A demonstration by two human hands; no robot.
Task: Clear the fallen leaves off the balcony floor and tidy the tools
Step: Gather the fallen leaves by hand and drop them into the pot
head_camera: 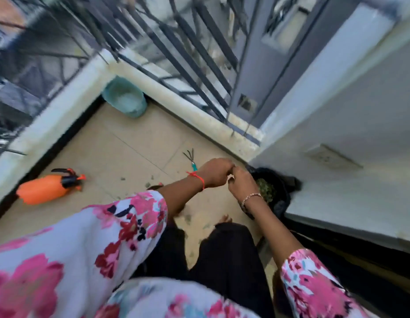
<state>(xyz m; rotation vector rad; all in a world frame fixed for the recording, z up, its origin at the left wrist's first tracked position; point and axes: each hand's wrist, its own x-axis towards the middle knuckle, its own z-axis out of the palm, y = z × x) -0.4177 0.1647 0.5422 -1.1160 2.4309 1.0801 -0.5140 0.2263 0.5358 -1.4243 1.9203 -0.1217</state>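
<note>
Leaves (264, 190) fill black bag (282, 204) by wall (337, 115); left hand (214, 172), right hand (241, 181) meet above it, fingers (226, 165) curled; what they pinch, cannot tell.

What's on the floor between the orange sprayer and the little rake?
Head view: only bare tile and a few leaf scraps between sprayer and rake.

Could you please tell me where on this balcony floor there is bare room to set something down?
The tiles between the bucket, the sprayer and the rake are bare. It is crowded by the bag at the wall, where the left hand and right hand meet and leaf bits lie scattered.
</note>
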